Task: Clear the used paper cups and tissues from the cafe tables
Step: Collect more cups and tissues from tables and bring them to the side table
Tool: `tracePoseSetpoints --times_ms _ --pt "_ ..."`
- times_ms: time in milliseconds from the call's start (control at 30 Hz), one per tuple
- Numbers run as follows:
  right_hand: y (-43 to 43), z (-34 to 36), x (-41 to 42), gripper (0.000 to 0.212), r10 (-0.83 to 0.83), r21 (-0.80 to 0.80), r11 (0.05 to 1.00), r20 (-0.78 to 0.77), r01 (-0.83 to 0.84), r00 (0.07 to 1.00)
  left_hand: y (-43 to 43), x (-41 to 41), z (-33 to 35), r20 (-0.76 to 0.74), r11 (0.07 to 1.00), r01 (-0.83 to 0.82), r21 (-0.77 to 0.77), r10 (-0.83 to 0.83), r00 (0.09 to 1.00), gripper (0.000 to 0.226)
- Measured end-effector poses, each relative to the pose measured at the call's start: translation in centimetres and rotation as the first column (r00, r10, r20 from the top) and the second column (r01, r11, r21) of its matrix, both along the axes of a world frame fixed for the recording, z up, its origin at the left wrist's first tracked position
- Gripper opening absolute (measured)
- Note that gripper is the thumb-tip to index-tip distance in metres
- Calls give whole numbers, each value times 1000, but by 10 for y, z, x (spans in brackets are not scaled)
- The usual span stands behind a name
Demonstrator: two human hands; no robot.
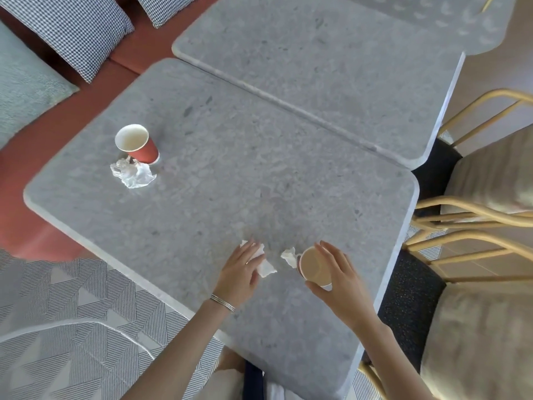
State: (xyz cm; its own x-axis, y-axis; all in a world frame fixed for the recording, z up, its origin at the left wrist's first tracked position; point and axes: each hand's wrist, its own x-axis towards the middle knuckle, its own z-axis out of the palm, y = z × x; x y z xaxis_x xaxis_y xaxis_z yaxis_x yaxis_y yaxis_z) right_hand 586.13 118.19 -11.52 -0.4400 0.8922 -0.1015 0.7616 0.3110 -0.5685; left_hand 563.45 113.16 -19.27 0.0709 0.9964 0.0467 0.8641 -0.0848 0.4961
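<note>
Fingers of right hand round cup, left hand flat on tissue

Bright, even, diffuse light, only faint soft shadows on the grey stone table, pale sheen along its right rim, wide-angle bending of straight edges, mild blur throughout, strongest on the chairs at right

Two grey stone-look tables butted edge to edge: near table, far table. Left: red-brown bench seat, houndstooth cushions (second one cut by frame edge), pale green cushion. Right: upper chair, lower chair, yellow-tan bent frames, beige seat pads. Floor: grey geometric-pattern rug. Light soft, even.
</note>
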Motion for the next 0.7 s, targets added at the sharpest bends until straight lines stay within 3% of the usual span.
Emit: tracePoseSetpoints --times_ms 133,333,467,633,700 --pt "-3 0 0 74 7 -3 1000 -2 -7 1000 -10 2 1 -32 999 48 2 -48 998 36" --pt "-7 2 11 75 -29 -25 999 6 29 1000 4 6 10 110 997 18 80 -27 994 33" --pt "-9 3 20 76 -60 -28 998 22 61 998 27 23 20 206 982 114 150 -144 968 34" --pt "-11 1 23 75 -106 -28 994 27 107 994 43 43 12 113 952 305 -34 -300 947 35" --pt "-11 0 22 75 -110 -37 993 28 111 993 42 44 11 113 944 328 -34 -323 940 33"
